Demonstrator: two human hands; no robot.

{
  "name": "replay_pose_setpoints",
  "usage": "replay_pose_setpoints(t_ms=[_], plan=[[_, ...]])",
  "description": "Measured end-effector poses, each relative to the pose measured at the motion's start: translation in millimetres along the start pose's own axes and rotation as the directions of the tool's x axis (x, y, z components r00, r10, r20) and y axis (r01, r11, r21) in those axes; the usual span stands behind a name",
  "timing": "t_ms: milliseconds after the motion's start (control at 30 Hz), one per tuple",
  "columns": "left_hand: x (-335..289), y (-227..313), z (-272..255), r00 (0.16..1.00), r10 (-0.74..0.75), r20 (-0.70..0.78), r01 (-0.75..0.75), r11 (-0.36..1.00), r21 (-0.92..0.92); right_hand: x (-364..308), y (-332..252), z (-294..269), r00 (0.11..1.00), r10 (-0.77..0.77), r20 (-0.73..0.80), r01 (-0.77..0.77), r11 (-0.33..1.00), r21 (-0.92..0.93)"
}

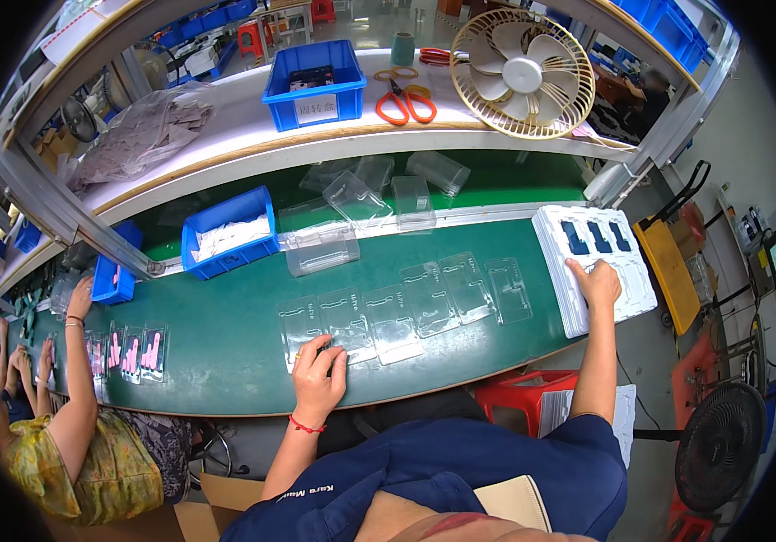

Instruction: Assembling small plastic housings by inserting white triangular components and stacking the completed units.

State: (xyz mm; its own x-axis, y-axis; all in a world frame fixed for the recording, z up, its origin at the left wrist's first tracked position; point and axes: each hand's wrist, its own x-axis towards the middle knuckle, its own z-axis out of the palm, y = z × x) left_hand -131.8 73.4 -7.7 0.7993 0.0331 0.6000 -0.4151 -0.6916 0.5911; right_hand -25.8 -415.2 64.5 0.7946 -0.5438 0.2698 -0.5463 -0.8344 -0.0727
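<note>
Landmark: white tray stack (636, 287), at the right end of the green table (225, 348).
Dark pieces (599, 237): three, seated in the top tray, far part of the stack.
Clear shells (435, 300): six, flat in an uneven row left of the stack, a narrow gap between.
Right hand (598, 284): at the stack, nearer than the pieces; thumb spread from curled fingers; anything pinched, cannot tell.
Left hand (318, 370): well left of the stack, at the row's near side; fingers bent, contact unclear.
Step in hand, judged: drawing pieces from tray for shells. Next move likely calls for a light pinch, then a leftward carry.
Edges: table rim close beneath the left hand. Open room: left of stack and row, nearer than the blue bin (236, 257).
</note>
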Motion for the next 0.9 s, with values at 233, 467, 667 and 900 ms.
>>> replay_pose_setpoints(t_ms=[233,467,667,900], plan=[[0.5,1.0,3.8,1.0,-0.008,0.004,0.008,1.0,-0.011,1.3,14.4,16.9,0.999,-0.046,0.015,0.044,0.989,0.14],[-3.5,4.3,-3.1,0.999,0.041,-0.032,-0.035,0.983,0.179,25.6,13.8,6.6,0.982,-0.105,0.16,0.045,0.939,0.341],[0.6,4.5,2.7,0.999,0.038,0.007,-0.039,0.978,0.204,127.9,51.5,-8.1,0.98,0.199,-0.008,-0.192,0.955,0.224],[-3.6,4.0,6.4,0.999,-0.037,-0.016,0.04,0.967,0.25,184.1,80.4,42.5,0.977,0.154,0.147,-0.167,0.983,0.08]])
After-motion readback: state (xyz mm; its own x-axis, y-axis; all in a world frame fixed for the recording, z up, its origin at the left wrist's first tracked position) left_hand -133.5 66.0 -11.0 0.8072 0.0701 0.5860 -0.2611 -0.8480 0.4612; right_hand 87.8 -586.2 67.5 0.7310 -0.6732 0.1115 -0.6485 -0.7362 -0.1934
